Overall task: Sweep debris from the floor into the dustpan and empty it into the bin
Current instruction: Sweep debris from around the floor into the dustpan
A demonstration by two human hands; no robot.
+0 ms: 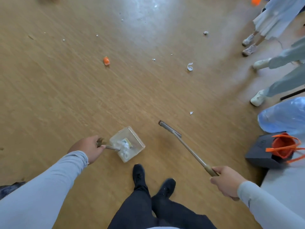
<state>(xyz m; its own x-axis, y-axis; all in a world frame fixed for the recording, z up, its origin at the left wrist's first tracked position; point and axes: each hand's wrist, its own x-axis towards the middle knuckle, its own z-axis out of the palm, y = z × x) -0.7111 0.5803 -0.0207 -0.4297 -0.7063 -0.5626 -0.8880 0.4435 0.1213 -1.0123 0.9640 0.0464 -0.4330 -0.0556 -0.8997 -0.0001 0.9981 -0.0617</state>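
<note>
the left hand (87, 148) has its fingers clenched on the thin metal handle of a clear, boxy dustpan (127, 143) holding white scraps, just ahead of the feet. the right hand (227, 182) grips a slim brown broom (186, 146), its narrow head above glossy wood-grain floor (66, 96). crumpled white paper bits (190, 66) and an orange scrap (106, 61) lie scattered well beyond.

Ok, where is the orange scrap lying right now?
In the head view the orange scrap lies on the wooden floor, upper left of centre, well beyond the dustpan and away from the broom.
</note>
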